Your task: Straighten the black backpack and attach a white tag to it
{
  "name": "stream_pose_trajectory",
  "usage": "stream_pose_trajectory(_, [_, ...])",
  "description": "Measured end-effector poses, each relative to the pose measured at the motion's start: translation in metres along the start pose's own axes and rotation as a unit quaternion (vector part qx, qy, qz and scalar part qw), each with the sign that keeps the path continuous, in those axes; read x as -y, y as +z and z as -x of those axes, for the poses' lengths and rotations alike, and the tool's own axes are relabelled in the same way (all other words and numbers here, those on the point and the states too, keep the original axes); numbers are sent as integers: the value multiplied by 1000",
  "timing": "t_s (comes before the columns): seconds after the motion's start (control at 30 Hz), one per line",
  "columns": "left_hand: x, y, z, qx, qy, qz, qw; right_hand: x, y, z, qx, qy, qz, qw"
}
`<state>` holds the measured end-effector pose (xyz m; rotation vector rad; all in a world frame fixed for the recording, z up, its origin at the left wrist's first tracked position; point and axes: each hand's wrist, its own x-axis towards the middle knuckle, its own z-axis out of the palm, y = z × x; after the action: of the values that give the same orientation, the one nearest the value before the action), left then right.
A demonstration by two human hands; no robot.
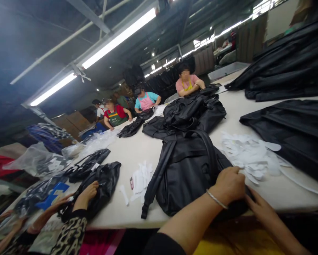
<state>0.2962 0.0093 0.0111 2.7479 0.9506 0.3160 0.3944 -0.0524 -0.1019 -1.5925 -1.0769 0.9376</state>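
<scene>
A black backpack [184, 177] lies on the worktable in front of me, its two padded straps on top. My left hand [231, 184], with a silver bangle at the wrist, is closed on the backpack's lower right edge. Close beside it, my right hand [257, 203] grips the same edge from the right; its fingertips are partly hidden by the bag. White cut pieces [250, 156] lie in a heap just beyond my hands. Left of the backpack are more white strips [143, 179] and a small pair of red-handled thread snips [131, 183].
More black bags [192, 115] are piled ahead on the pale table [127, 152]. Black bags [294, 120] also cover the right side. On the left, a co-worker's hands [91, 191] handle a black bag near a blue object [52, 196]. Several people stand along the far side.
</scene>
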Motion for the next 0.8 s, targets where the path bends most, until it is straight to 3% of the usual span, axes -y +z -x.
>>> stream_pose_trajectory(0.07, [-7, -11, 45, -49, 81, 25, 995, -12, 4, -1, 7, -21, 73, 997])
stream_pose_trajectory(0.13, [-5, -23, 94, -70, 85, 58, 992, -21, 7, -2, 21, -29, 107, 994])
stream_pose_trajectory(0.17, [-1, -27, 118, -87, 46, 75, 992, -23, 7, -1, 27, -43, 126, 991])
stream_pose_trajectory(0.23, [14, -30, 163, -149, -103, 109, 977, -20, 4, 2, 17, -89, 181, 979])
stream_pose_trajectory(0.3, [31, -28, 199, -225, -283, 148, 921, -6, -2, 5, -21, -155, 264, 952])
stream_pose_trajectory(0.37, [44, -23, 222, -272, -400, 194, 854, 18, -7, 5, -55, -233, 332, 912])
stream_pose_trajectory(0.43, [48, -17, 230, -278, -433, 245, 822, 44, -6, 2, -47, -312, 359, 878])
stream_pose_trajectory(0.53, [37, -7, 214, -249, -429, 335, 801, 72, 8, -6, 29, -398, 395, 828])
stream_pose_trajectory(0.57, [30, -3, 205, -235, -433, 383, 781, 77, 15, -9, 57, -413, 410, 811])
stream_pose_trajectory(0.63, [18, 3, 184, -201, -443, 505, 713, 79, 28, -13, 98, -430, 430, 788])
stream_pose_trajectory(0.7, [10, 5, 167, -176, -441, 605, 640, 79, 36, -14, 123, -434, 424, 785])
stream_pose_trajectory(0.8, [8, -7, 152, -164, -411, 668, 598, 84, 36, -10, 140, -406, 354, 831])
